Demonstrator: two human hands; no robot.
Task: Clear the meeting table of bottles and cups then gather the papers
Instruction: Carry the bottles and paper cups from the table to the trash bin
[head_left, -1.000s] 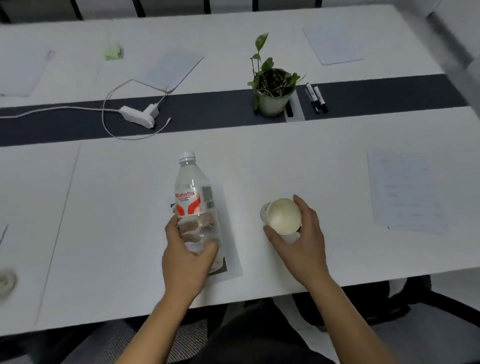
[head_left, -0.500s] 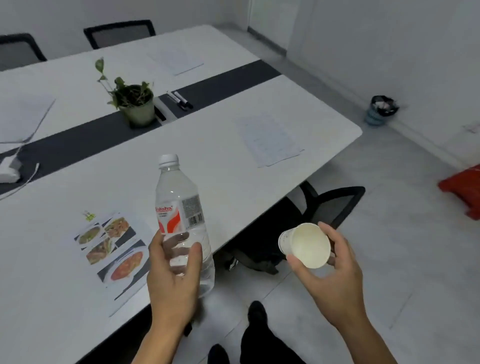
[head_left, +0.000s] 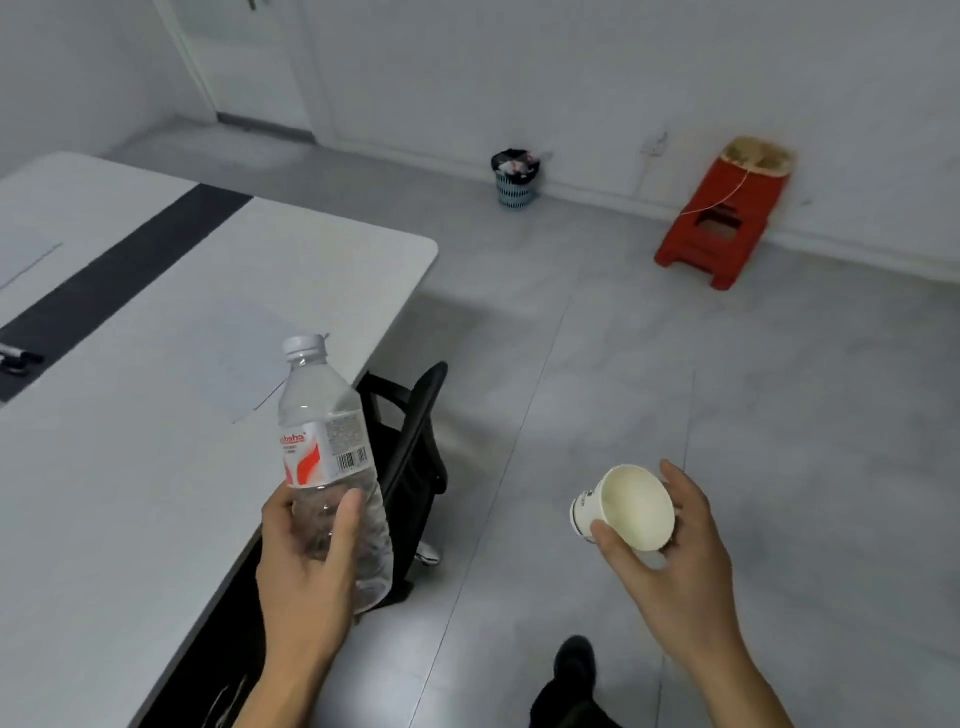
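Room: a grey tiled floor (head_left: 675, 389) runs to a white wall, where a small bin (head_left: 515, 179) with rubbish in it stands; a red stool (head_left: 719, 218) sits further along the same wall.
Table: the white meeting table (head_left: 130, 509) has a dark strip (head_left: 114, 280) down its middle. A sheet of paper (head_left: 234, 358) lies near the long edge, short of the rounded corner, and markers (head_left: 15, 358) rest on the strip at the far left.
Left hand: the left hand (head_left: 306, 577) grips the lower half of the bottle (head_left: 327, 441), thumb across the front. It is held upright, right at the table's long edge and in front of the black chair (head_left: 415, 441).
Right hand: the right hand (head_left: 670, 566) pinches the cup (head_left: 631, 506) between thumb and fingers, off the table, over open floor.
Bottle: clear plastic, white cap on, red and white label with a barcode (how much water is left is hard to tell).
Cup: paper, cream inside and seemingly empty, dark print on its outer wall, tipped so its mouth faces the camera.
Step in hand: probably carrying both to the bin, which is well apart from the hands.
Doing it well: step round the chair rather than brushing it, keep the hold on the cup light so the thin wall does not buckle, and release both close over the bin, since it looks small and already partly filled.
Left to do: the paper on the table is not yet gathered.
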